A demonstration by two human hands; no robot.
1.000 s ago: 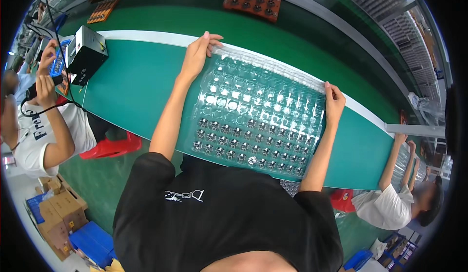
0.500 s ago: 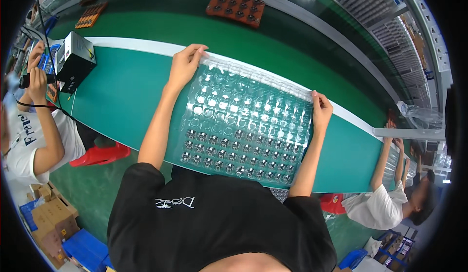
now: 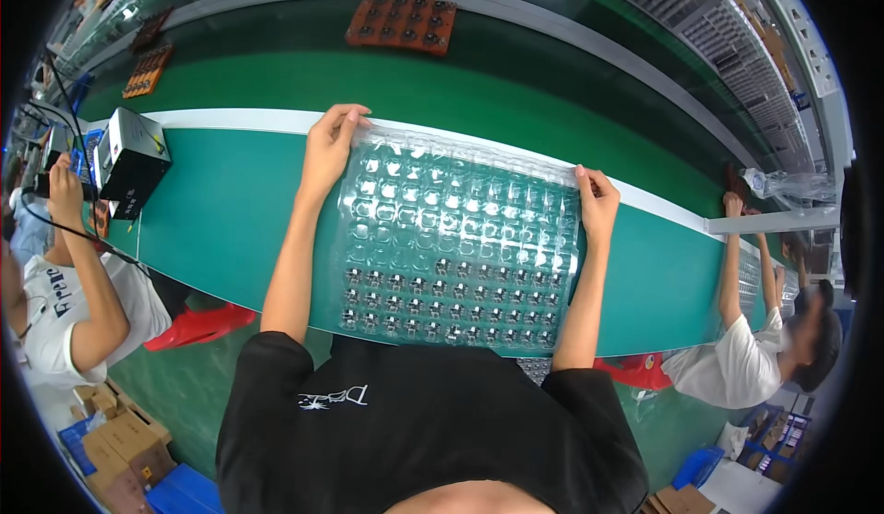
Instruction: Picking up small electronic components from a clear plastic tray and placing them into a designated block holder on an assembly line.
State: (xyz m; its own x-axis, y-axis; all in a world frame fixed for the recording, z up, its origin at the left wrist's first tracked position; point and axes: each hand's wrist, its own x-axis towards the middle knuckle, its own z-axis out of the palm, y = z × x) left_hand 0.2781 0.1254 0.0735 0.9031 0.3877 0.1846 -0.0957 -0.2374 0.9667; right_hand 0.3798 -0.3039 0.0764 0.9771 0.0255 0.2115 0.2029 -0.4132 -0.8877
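Clear tray point(image 3: 426, 222) in the head view, lying on the green bench point(image 3: 226, 206), squarely between left hand point(image 3: 330, 152) and right hand point(image 3: 599, 206)! The left pinches its far-left corner, the right pinches its far-right corner.

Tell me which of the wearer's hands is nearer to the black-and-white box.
Left. The left hand is right of the box, at the clear tray's far left corner; the right hand is farther off, at its far right corner.
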